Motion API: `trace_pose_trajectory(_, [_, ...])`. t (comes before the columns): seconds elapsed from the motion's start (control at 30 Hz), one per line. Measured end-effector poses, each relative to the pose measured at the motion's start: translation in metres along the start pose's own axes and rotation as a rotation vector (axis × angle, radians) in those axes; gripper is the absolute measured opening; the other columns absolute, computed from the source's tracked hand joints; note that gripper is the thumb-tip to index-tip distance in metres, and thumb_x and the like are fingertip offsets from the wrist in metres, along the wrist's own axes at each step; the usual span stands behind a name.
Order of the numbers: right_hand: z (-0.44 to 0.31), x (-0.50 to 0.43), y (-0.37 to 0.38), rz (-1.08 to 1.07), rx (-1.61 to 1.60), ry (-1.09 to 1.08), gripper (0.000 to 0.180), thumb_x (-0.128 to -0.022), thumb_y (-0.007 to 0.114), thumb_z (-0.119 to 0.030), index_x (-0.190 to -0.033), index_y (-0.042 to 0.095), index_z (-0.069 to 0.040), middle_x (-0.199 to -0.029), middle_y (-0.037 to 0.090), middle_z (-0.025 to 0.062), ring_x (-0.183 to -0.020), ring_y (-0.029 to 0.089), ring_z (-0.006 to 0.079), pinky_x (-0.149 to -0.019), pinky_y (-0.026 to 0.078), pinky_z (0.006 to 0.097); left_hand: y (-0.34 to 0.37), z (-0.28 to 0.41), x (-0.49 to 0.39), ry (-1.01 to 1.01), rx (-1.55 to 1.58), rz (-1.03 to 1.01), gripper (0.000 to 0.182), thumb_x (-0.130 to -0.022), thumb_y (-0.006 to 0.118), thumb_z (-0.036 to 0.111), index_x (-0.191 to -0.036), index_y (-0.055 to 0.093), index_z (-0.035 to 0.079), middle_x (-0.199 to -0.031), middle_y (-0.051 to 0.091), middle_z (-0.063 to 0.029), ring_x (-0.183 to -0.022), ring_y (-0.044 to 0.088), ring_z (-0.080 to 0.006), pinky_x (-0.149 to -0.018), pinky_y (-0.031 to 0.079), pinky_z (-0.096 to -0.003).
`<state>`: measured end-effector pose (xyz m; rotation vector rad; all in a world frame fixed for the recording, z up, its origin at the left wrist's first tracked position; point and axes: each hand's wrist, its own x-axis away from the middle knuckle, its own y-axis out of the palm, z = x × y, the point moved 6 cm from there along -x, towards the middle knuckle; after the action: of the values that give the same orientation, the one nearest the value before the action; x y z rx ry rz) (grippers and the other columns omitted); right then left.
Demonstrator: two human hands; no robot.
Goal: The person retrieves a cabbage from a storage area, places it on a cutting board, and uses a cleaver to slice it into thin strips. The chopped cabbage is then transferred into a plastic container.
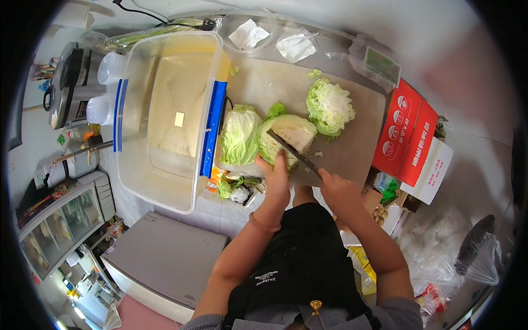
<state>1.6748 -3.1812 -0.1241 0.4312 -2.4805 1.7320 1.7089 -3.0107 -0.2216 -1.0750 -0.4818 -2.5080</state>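
Observation:
My right hand (339, 190) is closed around the handle of a kitchen knife (293, 152), whose blade lies across the cut face of a cabbage piece (291, 128). My left hand (275, 175) is at the near side of that piece, fingers against it and close to the blade. Just left of it rests another cabbage piece (241, 136), its leafy side up. A third piece (330, 107), with its pale inside showing, sits farther back to the right. All of them lie on a large cutting board (346, 165). Small leaf scraps are scattered there.
A big clear plastic bin (173, 144) with blue latches stands left of the board. Behind the board are a round clear container (247, 48) and crumpled white paper (296, 44). A red carton (406, 132) borders the right side. Below left is a bin of vegetable scraps (239, 187).

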Motion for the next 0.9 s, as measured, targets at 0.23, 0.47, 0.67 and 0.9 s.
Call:
trace_pose_trajectory(0.23, [0.033,0.023,-0.018,0.191,-0.377,0.114,0.029,-0.093,0.062,-0.012,-0.121,0.063,-0.002,-0.089,0.068,0.0215,-0.076,0.068,0.0389,-0.066,0.052,0.0447,0.007,0.019,0.011,0.015,0.17,-0.091,0.066,-0.098,0.062,0.021,-0.148,0.02,0.01,-0.137,0.047,-0.0171,-0.122,0.048,-0.0224,-0.103,0.042,-0.0351])
trace_pose_trajectory(0.47, [0.115,0.009,-0.019,0.555,-0.206,0.329,0.048,-0.095,0.062,-0.016,-0.141,0.053,-0.004,-0.105,0.065,0.0224,-0.089,0.066,0.0348,-0.075,0.051,0.0415,0.004,0.033,0.02,0.202,0.027,-0.061,0.069,-0.099,0.062,0.022,-0.148,0.018,0.005,-0.138,0.046,-0.0185,-0.123,0.047,-0.0226,-0.105,0.04,-0.0347])
trace_pose_trajectory(0.67, [0.139,-0.024,0.023,0.351,0.137,0.279,0.073,-0.088,0.072,-0.026,-0.153,0.041,-0.014,-0.133,0.05,0.02,-0.112,0.057,0.0366,-0.087,0.049,0.0447,-0.006,0.034,0.032,0.265,-0.016,-0.04,0.065,-0.097,0.063,0.015,-0.147,0.023,0.004,-0.135,0.047,-0.0163,-0.12,0.047,-0.0216,-0.104,0.04,-0.0345])
trace_pose_trajectory(0.9, [-0.033,-0.032,-0.002,0.092,-0.613,-0.229,0.086,-0.073,0.085,-0.026,-0.148,0.047,-0.013,-0.146,0.043,0.0205,-0.128,0.045,0.0407,-0.108,0.039,0.0494,-0.071,0.02,0.082,0.194,0.085,-0.094,0.064,-0.097,0.061,0.008,-0.148,0.022,0.006,-0.14,0.043,-0.0141,-0.127,0.044,-0.0219,-0.108,0.039,-0.0353])
